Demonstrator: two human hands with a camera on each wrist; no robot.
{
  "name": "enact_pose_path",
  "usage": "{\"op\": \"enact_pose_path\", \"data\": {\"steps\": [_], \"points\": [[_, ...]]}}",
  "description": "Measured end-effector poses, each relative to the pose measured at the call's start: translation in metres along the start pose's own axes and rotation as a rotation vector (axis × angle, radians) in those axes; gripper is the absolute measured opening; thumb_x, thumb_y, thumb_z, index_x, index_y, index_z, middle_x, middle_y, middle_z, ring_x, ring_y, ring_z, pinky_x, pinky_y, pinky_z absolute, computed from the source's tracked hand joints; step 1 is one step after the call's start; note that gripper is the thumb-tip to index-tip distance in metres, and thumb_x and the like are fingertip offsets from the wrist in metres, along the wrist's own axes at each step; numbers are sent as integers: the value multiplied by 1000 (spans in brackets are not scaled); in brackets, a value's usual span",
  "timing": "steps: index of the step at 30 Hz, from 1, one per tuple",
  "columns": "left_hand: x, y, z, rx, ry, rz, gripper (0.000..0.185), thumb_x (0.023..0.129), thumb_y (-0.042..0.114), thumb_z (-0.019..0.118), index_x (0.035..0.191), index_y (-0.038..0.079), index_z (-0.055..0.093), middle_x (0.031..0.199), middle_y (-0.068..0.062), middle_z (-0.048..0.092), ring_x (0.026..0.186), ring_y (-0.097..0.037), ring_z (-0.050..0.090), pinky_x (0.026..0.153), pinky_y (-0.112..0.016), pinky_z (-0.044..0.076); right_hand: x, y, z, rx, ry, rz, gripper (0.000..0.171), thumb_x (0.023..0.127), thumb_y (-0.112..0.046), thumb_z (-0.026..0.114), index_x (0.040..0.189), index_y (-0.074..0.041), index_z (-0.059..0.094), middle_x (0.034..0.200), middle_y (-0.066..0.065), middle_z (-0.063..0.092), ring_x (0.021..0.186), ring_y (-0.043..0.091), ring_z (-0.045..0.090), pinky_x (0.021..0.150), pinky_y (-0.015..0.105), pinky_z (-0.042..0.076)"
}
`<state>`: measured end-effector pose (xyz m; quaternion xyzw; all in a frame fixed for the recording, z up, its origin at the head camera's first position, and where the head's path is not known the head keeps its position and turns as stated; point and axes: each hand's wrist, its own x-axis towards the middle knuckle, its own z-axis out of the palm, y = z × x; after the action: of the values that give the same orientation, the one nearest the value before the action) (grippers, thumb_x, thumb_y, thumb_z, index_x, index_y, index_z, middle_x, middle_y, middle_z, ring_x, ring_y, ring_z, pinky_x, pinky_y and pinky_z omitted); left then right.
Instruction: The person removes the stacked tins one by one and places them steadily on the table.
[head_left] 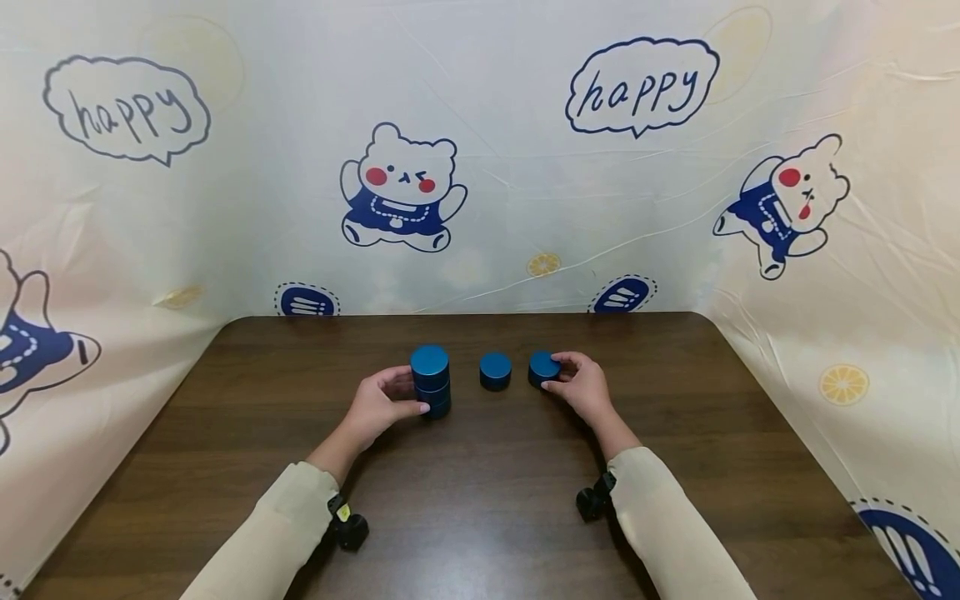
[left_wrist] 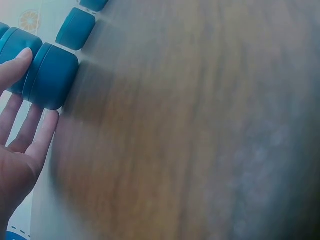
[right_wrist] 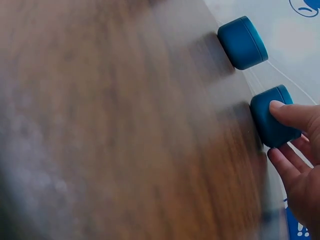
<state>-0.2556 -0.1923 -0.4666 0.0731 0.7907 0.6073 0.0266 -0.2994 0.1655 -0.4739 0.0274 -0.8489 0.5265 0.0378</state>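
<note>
Nearest are the beige sleeves, over the dark wooden table [head_left: 480, 533]. The left hand [head_left: 372, 412] cups a stack of blue discs [head_left: 431, 382]; the right hand [head_left: 581, 387] pinches a single disc [head_left: 543, 367] by its rim. They look rigid, smooth, probably light; sides grip best.

Head view: from above, looking forward and down across the wooden table [head_left: 480, 500] toward the cartoon backdrop [head_left: 480, 167]. Wrist views: close, low over the tabletop (blurred), each sharing blue discs [left_wrist: 75, 28] [right_wrist: 242, 42] with the head view.
</note>
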Motion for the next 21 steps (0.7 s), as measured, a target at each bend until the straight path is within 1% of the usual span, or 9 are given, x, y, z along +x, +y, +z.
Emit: {"op": "enact_pose_path", "data": {"steps": [8, 14, 18, 21], "points": [[-1, 0, 1, 5, 3, 5, 64, 74, 12, 87, 130, 6, 58, 126, -13, 63, 116, -31, 57, 101, -51, 43, -3, -3, -2, -7, -28, -8, 49, 77, -1, 81, 122, -2, 62, 126, 19, 58, 113, 34, 60, 96, 43, 49], [-2, 3, 2, 0, 0, -6, 64, 75, 9, 85, 132, 3, 56, 128, -16, 62, 118, -33, 56, 101, -51, 44, -2, -6, -4, -23, -20, -77, 49, 77, -3, 82, 122, -3, 62, 128, 17, 55, 118, 32, 55, 101, 45, 45], [-3, 2, 2, 0, -2, -1, 65, 75, 9, 85, 133, 3, 56, 128, -16, 61, 118, -33, 56, 99, -47, 46, -1, -12, -4, 19, -5, -119, 49, 77, -1, 82, 122, 1, 62, 127, 16, 55, 119, 32, 55, 103, 43, 43], [-2, 1, 1, 13, 3, -5, 66, 74, 12, 86, 132, 4, 56, 128, -16, 61, 117, -33, 56, 99, -48, 46, 0, -17, -4, 36, 2, -150, 48, 77, -1, 81, 121, 2, 61, 125, 16, 56, 118, 31, 56, 102, 42, 44]]}}
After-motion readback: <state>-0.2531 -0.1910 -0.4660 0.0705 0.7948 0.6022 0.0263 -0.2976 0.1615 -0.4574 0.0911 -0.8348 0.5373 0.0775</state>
